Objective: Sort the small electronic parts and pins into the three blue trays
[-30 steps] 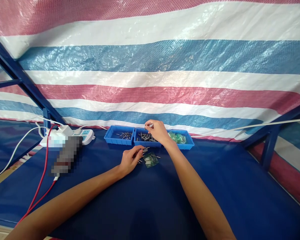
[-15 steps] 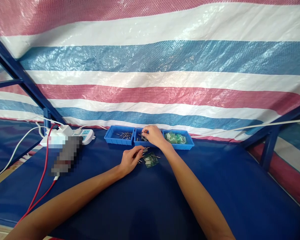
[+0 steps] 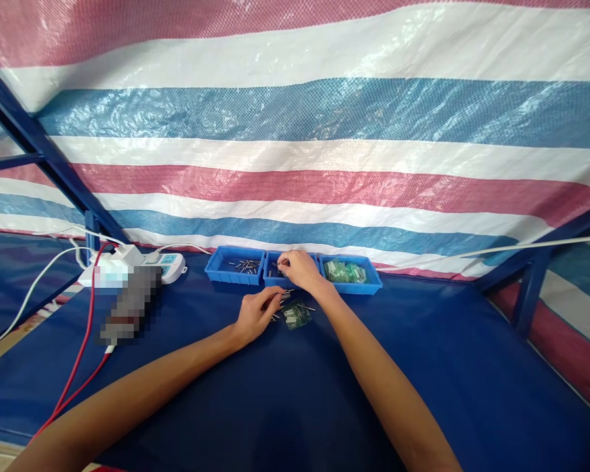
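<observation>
My right hand [image 3: 297,267] reaches into the middle blue bin [image 3: 270,279], its fingertips pinched together among small dark pieces; what they hold is too small to make out. My left hand [image 3: 256,313] rests on the blue tabletop in front of that bin. Its thumb and forefinger are closed near several thin metal pins [image 3: 286,295], and I cannot make out what is between them. Just right of it lies a green packet [image 3: 296,316] with metal pins on it. The left bin [image 3: 233,278] holds dark metal pins; the right bin [image 3: 351,287] holds green packets.
A white power strip [image 3: 173,267] with plugs stands at the back left. Beside it lies a blurred dark object [image 3: 130,305] with a red cable [image 3: 86,334]. A striped tarp [image 3: 295,157] hangs behind the table, and blue frame posts [image 3: 528,288] flank it.
My right hand has dipped slightly lower and left inside the middle bin. My left hand and the packet on the table stay where they were.
</observation>
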`<control>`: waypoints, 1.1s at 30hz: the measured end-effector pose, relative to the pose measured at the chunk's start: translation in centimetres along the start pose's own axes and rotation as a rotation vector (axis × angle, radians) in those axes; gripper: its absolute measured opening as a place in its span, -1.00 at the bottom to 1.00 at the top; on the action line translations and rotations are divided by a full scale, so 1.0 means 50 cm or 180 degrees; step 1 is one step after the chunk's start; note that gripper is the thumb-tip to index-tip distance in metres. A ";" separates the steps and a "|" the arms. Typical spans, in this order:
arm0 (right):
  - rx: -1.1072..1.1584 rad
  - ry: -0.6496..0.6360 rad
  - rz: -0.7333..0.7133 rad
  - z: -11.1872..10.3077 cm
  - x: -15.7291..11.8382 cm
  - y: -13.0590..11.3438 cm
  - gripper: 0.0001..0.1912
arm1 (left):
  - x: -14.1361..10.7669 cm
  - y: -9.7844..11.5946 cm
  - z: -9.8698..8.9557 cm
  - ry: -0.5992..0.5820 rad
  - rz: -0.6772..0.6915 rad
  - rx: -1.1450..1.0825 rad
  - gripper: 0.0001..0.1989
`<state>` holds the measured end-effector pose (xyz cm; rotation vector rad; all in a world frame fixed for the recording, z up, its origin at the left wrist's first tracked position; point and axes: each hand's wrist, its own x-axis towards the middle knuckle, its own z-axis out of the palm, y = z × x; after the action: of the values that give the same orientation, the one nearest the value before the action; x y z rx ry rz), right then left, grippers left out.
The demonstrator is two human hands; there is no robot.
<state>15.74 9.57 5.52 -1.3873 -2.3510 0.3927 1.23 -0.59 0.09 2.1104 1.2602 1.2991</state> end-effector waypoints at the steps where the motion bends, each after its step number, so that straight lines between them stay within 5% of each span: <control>1: 0.0001 0.0007 -0.0004 0.000 0.000 0.000 -0.86 | 0.000 0.000 0.000 0.0001 0.0001 0.0004 -0.82; 25: -0.0033 0.0121 0.0007 0.001 -0.003 -0.005 -0.88 | 0.000 0.000 0.001 0.0003 0.0033 -0.0016 -0.82; 33: 0.0066 0.0422 0.0004 -0.088 -0.016 -0.031 -0.88 | 0.000 0.001 0.000 0.0004 0.0061 0.0009 -0.82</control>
<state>16.90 8.35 9.95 -1.3622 -2.2333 0.3145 1.25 -0.63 0.13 2.1288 1.2463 1.3076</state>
